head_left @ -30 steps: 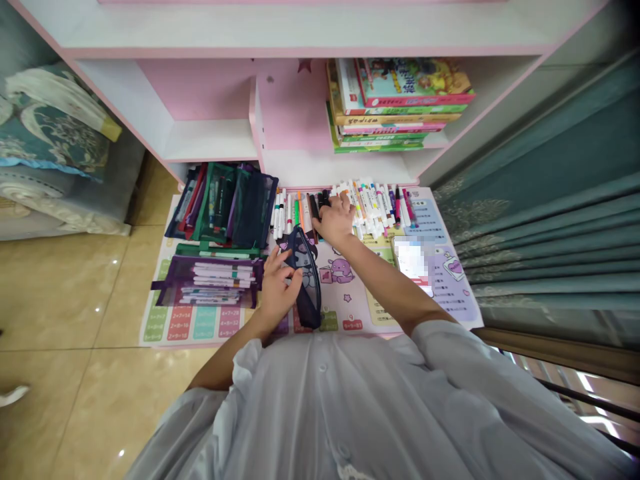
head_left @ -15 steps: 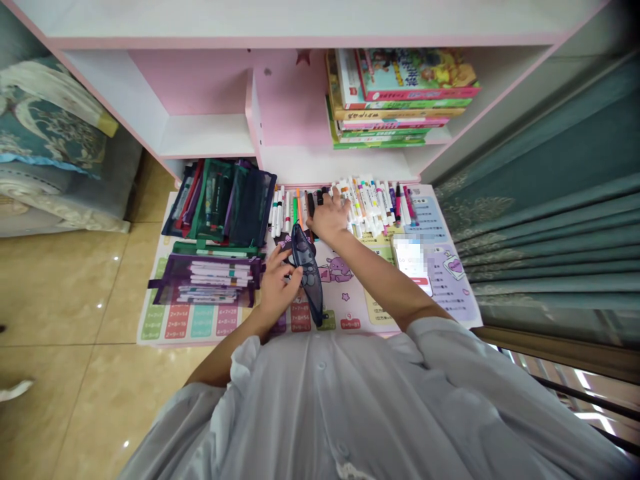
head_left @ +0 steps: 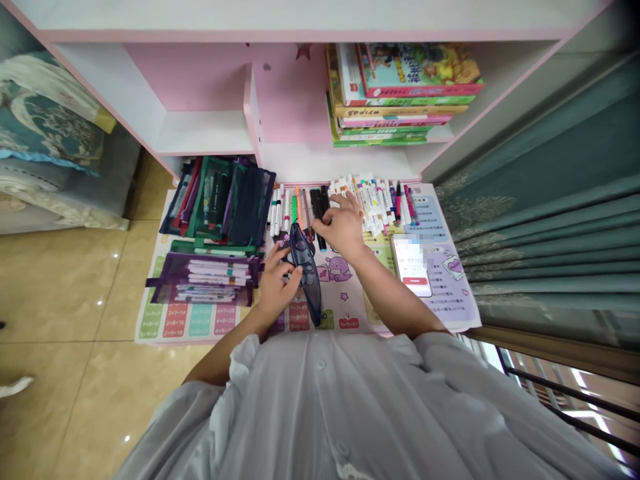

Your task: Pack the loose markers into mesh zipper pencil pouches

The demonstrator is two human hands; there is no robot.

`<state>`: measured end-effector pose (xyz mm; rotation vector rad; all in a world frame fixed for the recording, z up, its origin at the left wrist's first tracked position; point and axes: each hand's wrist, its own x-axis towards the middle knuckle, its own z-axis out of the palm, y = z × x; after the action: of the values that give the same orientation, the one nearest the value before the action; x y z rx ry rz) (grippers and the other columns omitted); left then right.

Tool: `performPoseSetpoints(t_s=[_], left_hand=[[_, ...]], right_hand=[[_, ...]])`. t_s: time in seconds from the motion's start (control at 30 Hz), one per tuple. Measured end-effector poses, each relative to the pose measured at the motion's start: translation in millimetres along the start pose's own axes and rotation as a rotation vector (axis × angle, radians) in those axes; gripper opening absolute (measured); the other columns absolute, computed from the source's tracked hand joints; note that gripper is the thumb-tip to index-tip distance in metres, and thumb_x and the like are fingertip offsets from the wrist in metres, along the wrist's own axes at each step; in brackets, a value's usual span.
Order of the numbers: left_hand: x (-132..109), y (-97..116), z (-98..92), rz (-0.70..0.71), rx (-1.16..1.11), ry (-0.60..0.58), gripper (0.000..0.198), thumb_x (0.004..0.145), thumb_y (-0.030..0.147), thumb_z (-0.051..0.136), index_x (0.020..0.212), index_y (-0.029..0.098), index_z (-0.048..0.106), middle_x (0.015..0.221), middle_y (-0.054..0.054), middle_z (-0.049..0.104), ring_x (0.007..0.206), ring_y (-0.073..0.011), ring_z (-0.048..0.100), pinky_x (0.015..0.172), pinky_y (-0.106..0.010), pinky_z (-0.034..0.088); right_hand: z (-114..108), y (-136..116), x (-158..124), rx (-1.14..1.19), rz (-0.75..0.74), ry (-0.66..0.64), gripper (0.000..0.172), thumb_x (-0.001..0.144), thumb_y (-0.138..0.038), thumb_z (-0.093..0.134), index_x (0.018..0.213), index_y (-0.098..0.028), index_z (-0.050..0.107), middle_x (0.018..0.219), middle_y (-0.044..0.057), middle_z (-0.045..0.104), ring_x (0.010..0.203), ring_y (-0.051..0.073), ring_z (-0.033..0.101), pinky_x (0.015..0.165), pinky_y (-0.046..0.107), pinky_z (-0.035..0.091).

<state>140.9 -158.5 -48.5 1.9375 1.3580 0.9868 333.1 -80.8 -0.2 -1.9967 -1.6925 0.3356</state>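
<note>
My left hand [head_left: 278,283] holds a dark blue mesh pencil pouch [head_left: 306,280] by its side, thumb on top; the pouch stands on edge, its mouth toward the shelf. My right hand [head_left: 345,227] is over the row of pens, thumb and fingers apart, close to several black markers [head_left: 320,200]. I see nothing held in it, though its fingertips partly cover the markers. Beside them lie an orange pen [head_left: 299,203], a green pen [head_left: 294,210] and white markers [head_left: 276,210]. A heap of white markers [head_left: 370,200] lies to the right of the hand.
Mesh pouches [head_left: 215,200] are piled at the left, with a purple pouch of white markers [head_left: 215,280] in front. A phone [head_left: 413,267] lies on the printed mat [head_left: 450,313] at the right. Books [head_left: 400,100] are stacked on the shelf [head_left: 295,160] behind.
My right hand has shifted to the right and its fingers have drawn back, showing more of the black markers. My left hand keeps its hold on the pouch, which has tilted slightly.
</note>
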Motion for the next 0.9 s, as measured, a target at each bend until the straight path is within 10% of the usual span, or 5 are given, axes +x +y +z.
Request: performPoseSetpoints(t_s=[0.33,0.9], left_hand=[[0,0,1.4,0.007,0.044,-0.008,0.025,0.095,0.03,0.052,0.074,0.02,0.064,0.133,-0.009,0.063,0.144,-0.0266,0.042,0.119,-0.054,0.038],[-1,-1,1.1,0.03,0.081,-0.012,0.028,0.096,0.032,0.052,0.072,0.02,0.061,0.136,-0.009,0.06,0.146,-0.0262,0.039,0.121,-0.051,0.036]], right_hand=[[0,-9,-95,0.137,-0.168,-0.015,0.022,0.073,-0.027,0.07,0.054,-0.022,0.061,0.136,0.009,0.062,0.145,0.04,0.034,0.112,0.061,0.033],[17,-10,-94,-0.154,-0.163,-0.22,0.01,0.078,-0.027,0.073,0.076,-0.018,0.077,0.144,0.019,0.055,0.146,0.047,0.029,0.112,0.072,0.025]])
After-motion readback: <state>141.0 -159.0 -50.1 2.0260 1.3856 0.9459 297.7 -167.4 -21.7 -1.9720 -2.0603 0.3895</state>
